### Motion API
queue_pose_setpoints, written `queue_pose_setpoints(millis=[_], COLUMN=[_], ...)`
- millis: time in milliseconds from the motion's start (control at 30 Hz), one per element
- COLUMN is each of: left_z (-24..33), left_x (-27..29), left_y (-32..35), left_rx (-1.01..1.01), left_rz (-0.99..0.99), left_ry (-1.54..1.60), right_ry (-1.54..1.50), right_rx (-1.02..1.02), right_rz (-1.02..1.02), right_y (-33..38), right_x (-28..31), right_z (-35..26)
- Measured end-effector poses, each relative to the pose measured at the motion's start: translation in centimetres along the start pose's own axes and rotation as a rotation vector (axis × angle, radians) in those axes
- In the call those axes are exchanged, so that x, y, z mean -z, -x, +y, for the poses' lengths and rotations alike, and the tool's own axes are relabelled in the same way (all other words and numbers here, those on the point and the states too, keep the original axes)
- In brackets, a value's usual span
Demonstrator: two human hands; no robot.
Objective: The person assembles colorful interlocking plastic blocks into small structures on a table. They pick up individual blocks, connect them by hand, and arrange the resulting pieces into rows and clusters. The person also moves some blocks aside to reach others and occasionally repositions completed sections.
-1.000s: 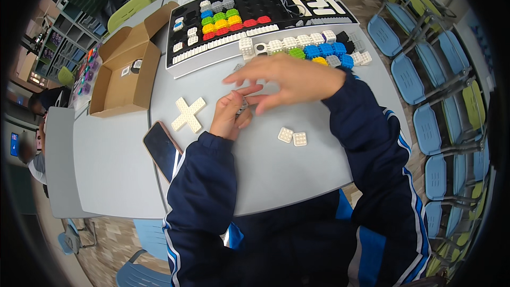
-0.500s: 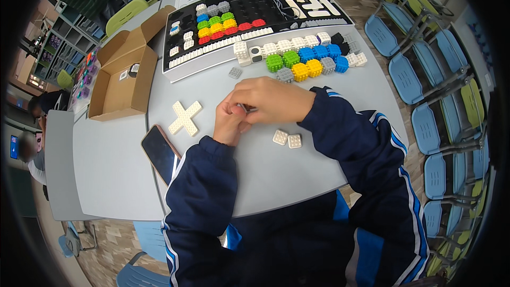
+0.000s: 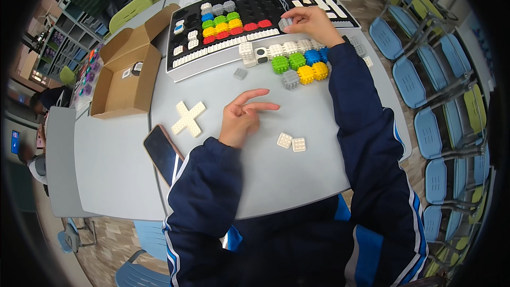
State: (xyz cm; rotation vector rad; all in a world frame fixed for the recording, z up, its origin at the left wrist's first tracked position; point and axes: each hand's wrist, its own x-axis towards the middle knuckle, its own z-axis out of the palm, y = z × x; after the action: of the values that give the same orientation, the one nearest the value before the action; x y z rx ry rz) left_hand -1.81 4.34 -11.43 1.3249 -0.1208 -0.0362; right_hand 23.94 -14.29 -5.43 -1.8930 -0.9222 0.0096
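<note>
My right hand (image 3: pixel 314 24) reaches over the front right of the black kit tray (image 3: pixel 254 10), its thumb and fingers pinched on a small grey studded piece (image 3: pixel 286 23). Over the middle of the table, my left hand (image 3: pixel 245 118) is open and holds nothing, two fingers stretched toward the right. Two small white square studded plates (image 3: pixel 291 142) lie to the right of it. A white X-shaped studded piece (image 3: pixel 188 119) lies to its left. Beyond the left hand, a single grey square piece (image 3: pixel 240 74) rests in front of the tray.
Rows of coloured blocks (image 3: pixel 306 74) stand along the tray's front, partly hidden by my right arm. A phone (image 3: pixel 162 150) lies left of my left sleeve. An open cardboard box (image 3: pixel 118 94) sits at the left. Stacked blue chairs (image 3: pixel 404 77) line the right side.
My hands, close together over the table before, have come apart. The right hand has moved away to the tray, while the left has opened and stayed near its place.
</note>
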Motion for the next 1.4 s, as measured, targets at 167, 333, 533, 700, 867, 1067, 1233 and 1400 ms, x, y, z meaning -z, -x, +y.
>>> queue_pose_setpoints(millis=[167, 333, 533, 700, 867, 1067, 1233, 1400], left_z=[-0.2, 0.4, 0.3, 0.4, 0.1, 0.1, 0.0, 0.5], left_x=[0.5, 0.0, -0.2, -0.2, -0.2, -0.3, -0.3, -0.5], left_y=[0.3, 0.4, 0.1, 0.2, 0.1, 0.0, -0.1, -0.1], left_rx=[0.032, 0.083, 0.091, 0.11, 0.071, 0.062, 0.066, 0.104], left_rz=[0.008, 0.044, 0.035, 0.051, 0.049, 0.072, 0.077, 0.083], left_ry=[0.047, 0.075, 0.065, 0.057, 0.033, 0.032, 0.061, 0.07], right_ry=[0.082, 0.177, 0.211, 0.195, 0.261, 0.407, 0.389, 0.308], right_rx=[-0.011, -0.007, 0.003, 0.015, 0.053, 0.048, 0.105, 0.057], right_rz=[0.027, -0.026, -0.105, -0.14, -0.135, -0.101, -0.071, -0.056], right_y=[-0.5, -0.9, -1.3, -1.2, -0.9, -0.7, -0.4, -0.1], right_x=[-1.1, -0.8, -0.3, -0.7, -0.7, -1.5, -1.9, -1.5], right_z=[0.9, 0.4, 0.9, 0.5, 0.0, -0.7, -0.6, -0.7])
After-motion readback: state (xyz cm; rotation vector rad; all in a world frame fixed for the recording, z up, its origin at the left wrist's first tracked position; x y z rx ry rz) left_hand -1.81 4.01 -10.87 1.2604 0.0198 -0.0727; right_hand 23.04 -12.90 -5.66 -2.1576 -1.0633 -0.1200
